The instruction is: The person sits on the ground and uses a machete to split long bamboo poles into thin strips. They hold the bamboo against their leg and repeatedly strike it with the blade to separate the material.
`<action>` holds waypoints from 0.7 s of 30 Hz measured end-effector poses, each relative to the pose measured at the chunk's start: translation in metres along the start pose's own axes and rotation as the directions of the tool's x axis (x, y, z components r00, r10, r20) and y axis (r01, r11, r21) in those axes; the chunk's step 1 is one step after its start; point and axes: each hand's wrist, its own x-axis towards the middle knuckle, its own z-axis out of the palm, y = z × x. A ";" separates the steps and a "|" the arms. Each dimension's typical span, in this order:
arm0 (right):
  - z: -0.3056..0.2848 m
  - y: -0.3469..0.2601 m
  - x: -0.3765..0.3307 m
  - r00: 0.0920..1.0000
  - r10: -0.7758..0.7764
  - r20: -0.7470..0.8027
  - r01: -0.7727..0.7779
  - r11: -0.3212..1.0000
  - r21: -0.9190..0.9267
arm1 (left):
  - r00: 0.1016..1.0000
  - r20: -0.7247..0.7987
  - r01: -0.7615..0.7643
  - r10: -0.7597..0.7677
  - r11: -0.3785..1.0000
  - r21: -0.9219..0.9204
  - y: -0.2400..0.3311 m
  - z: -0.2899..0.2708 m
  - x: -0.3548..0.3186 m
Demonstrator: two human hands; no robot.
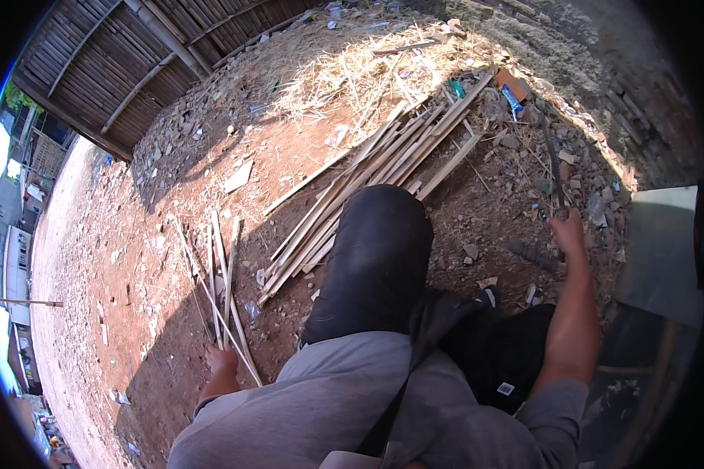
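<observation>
My right hand (569, 232) is closed round the grip of a long, dark, narrow blade like a machete (554, 160), which points away from me over the rubble. At the lower left my left hand (221, 360) reaches down to a small group of thin wooden strips (230, 273) lying crossed on the soil. Its fingers meet the near end of one thin strip and look closed on it, though they are small and partly hidden. Beyond my bent knee lies a larger pile of long, pale wooden strips (368, 184), stacked roughly side by side.
A bamboo-slat wall (125, 66) stands at the far left. Dry straw (352, 82) and litter lie behind the pile. Near my right hand are a dark rod-like piece (532, 254), stones and a blue wrapper (512, 102). A pale flat panel (661, 250) stands at the right.
</observation>
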 end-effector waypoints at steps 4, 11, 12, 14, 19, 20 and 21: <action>-0.022 -0.032 -0.014 0.994 -0.097 -0.048 0.092 0.991 -0.100 | 0.969 0.060 -0.230 0.241 0.962 -0.148 0.041 0.056 0.012; -0.062 -0.017 -0.030 0.988 -0.139 0.068 0.153 0.946 -0.285 | 0.787 0.216 -0.559 0.578 0.816 -0.149 0.193 0.070 0.010; -0.067 -0.015 -0.036 0.991 0.001 0.134 0.046 0.936 -0.348 | 0.763 0.214 -0.592 0.610 0.792 -0.149 0.219 0.061 0.002; -0.071 0.019 -0.041 0.981 0.110 0.162 -0.036 0.914 -0.403 | 0.730 0.196 -0.641 0.655 0.755 -0.137 0.255 0.065 -0.005; -0.071 0.074 -0.041 0.984 0.141 0.111 -0.056 0.829 -0.557 | 0.665 0.271 -0.723 0.696 0.691 -0.003 0.334 0.062 -0.008; -0.072 0.084 -0.041 0.970 0.224 0.093 -0.148 0.852 -0.502 | 0.652 0.259 -0.739 0.713 0.674 0.005 0.349 0.063 -0.007; -0.071 0.087 -0.041 0.950 0.301 0.088 -0.232 0.863 -0.449 | 0.645 0.250 -0.747 0.722 0.664 0.011 0.358 0.068 -0.008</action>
